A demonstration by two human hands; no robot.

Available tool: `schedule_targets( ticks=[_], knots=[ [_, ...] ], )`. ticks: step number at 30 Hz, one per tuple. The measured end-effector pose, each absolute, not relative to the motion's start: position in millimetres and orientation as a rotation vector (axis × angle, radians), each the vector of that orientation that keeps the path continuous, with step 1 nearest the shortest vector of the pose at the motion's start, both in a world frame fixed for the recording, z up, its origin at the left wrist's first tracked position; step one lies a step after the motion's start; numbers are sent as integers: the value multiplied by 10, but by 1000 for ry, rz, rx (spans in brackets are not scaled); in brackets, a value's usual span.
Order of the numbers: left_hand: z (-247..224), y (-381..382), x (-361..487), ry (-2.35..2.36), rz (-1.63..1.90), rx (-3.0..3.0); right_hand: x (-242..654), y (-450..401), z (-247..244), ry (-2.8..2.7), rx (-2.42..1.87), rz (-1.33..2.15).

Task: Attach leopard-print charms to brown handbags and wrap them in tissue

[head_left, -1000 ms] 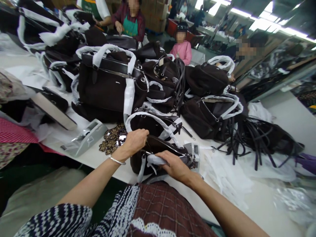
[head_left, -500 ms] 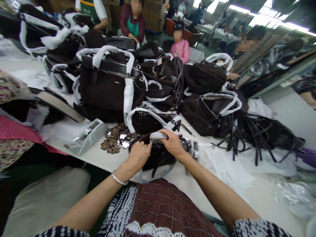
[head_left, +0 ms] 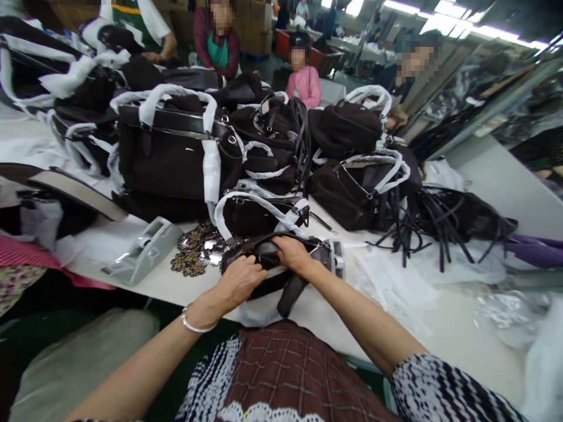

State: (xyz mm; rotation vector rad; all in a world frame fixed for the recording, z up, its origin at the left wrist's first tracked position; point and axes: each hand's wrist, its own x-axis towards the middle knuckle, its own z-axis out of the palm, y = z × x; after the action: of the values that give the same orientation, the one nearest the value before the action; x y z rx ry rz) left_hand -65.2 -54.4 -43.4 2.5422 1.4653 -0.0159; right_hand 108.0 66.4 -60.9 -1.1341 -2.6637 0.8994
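A small dark brown handbag (head_left: pixel 269 288) lies at the table's front edge, directly before me. My left hand (head_left: pixel 241 282) is closed on the left part of its upper edge, knuckles up. At the mouth of the bag, my right hand (head_left: pixel 294 255) has its fingers curled over the rim; the fingertips are partly hidden inside. A dark strap or flap hangs down the bag's front below my right wrist. Right behind stands another dark handbag (head_left: pixel 259 218) with a white-wrapped handle (head_left: pixel 233 199). To the left lies a pile of leopard-patterned and shiny tags (head_left: pixel 193 249).
A grey tape dispenser (head_left: pixel 143 252) stands on the left, a second dispenser (head_left: pixel 338 258) on the right. Large dark bags (head_left: pixel 165 158) crowd the back of the white table (head_left: pixel 316 319). Black straps (head_left: pixel 435 225) and clear plastic (head_left: pixel 396 287) lie at right. Several people are beyond.
My right hand has let go of the white-wrapped loop and moved onto the bag's mouth. The dark strap or flap now hangs in front. My view has turned slightly right.
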Motion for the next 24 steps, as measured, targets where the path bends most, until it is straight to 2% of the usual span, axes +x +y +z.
schedule_targets(
  ticks=[2,5,7,9,13,18,24],
  knots=[
    [-447,-637,-701,1317,115,2648,1190,688,-444,-2572,-1144,1008],
    [-471,-732,-799,1336,88,2627,1572,747,-84,-2325,-1080,1272],
    [-494,-726,-843,1426,14,2581,1966,804,98,-2222,-1180,1242],
    [-501,-678,-862,1494,-43,2558,2408,859,115,-2194,-1443,1037],
    [-400,-581,-842,1537,-108,2527,3054,863,-403,-2159,-2000,699],
    [-221,-544,-519,1550,22,2418,2963,686,-1172,-1976,-2302,759],
    [-401,-413,336,1584,160,2322,2669,650,-1373,-1825,-2408,632]
  ],
)
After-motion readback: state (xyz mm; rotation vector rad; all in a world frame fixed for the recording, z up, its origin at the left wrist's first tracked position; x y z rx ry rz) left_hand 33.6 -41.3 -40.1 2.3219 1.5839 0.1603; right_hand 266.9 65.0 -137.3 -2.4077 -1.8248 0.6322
